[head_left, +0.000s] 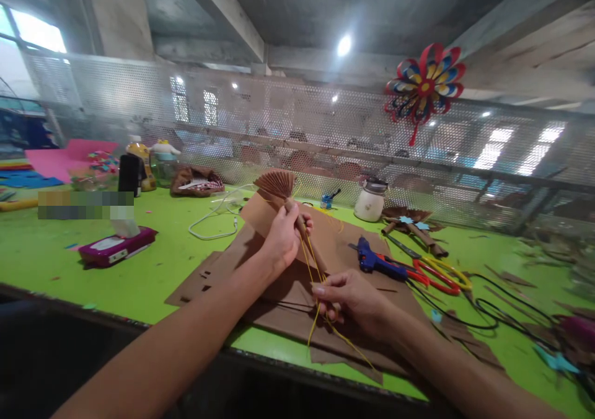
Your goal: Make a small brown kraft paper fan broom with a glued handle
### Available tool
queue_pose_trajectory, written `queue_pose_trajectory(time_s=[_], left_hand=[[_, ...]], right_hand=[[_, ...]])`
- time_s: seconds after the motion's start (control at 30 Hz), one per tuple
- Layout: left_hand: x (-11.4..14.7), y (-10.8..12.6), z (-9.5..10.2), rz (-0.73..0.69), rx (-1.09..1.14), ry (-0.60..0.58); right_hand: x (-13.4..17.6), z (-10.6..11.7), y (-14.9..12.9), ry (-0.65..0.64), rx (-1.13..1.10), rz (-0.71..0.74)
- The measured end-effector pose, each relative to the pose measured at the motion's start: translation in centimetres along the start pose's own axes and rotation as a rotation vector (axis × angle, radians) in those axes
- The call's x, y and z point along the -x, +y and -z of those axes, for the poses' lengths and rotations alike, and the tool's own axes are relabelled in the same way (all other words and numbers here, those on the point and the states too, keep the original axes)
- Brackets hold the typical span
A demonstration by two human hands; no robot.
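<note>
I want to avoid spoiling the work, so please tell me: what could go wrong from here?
The string, straight between the left hand and the right hand, might slip if pulled harder. That pull could also bend the fan that the left hand holds. The glue gun lies near the right hand, which might knock it; I cannot tell if it is hot.

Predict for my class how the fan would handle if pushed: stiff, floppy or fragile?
The fan is likely light, since it looks like thin paper. Its close pleats probably stiffen it along the folds. A sideways push might crush it, as the pleats spread out beyond the left hand.
</note>
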State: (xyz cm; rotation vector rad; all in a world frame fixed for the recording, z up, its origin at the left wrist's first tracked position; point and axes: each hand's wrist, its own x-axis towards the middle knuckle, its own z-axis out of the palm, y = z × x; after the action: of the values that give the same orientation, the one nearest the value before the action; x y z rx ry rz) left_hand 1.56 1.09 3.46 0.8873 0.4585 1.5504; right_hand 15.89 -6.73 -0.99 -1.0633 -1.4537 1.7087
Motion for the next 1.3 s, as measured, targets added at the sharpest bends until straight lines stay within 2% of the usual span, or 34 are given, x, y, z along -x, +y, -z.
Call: queue_pose_trajectory(time_s=[0.17,0.37,0.5,0.73,0.83,0.93,1.07,1.13,1.3], left_hand=[[-0.5,-0.1,0.5,-0.046,-0.008,0.056],[-0.6,-0.2,1.0,0.026,0.013,0.018],[-0.7,-0.1,1.2,0.048,0.022,0.006],[-0.6,-0.1,1.2,0.076,0.004,0.024],[-0.8,-0.1,1.3,0.073,0.010,0.018],[-0.9,-0.1,1.4,0.062,0.005,0.017],[-0.7,-0.2,1.2,0.047,-0.043,0.014],[-0.5,-0.3,1.1,0.046,-0.067,0.009],[-0.7,-0.1,1.2,0.020,-0.063,0.001]], right_hand=[[0.2,0.2,0.3,-0.028,0.061,0.046],[0.9,1.3,0.4,-0.149,0.059,0.077],[1.6,2.6,-0.4,-0.177,0.004,0.120],[2.3,3.5,-0.6,-0.188,0.055,0.073],[2.0,4.3,-0.8,-0.171,0.168,0.052],[1.8,6.1,-1.8,-0.166,0.414,0.065],[2.0,8.2,-3.0,-0.267,0.685,0.057],[2.1,8.3,-3.0,-0.328,0.696,0.041],[1.8,6.7,-1.9,-0.453,0.645,0.017]])
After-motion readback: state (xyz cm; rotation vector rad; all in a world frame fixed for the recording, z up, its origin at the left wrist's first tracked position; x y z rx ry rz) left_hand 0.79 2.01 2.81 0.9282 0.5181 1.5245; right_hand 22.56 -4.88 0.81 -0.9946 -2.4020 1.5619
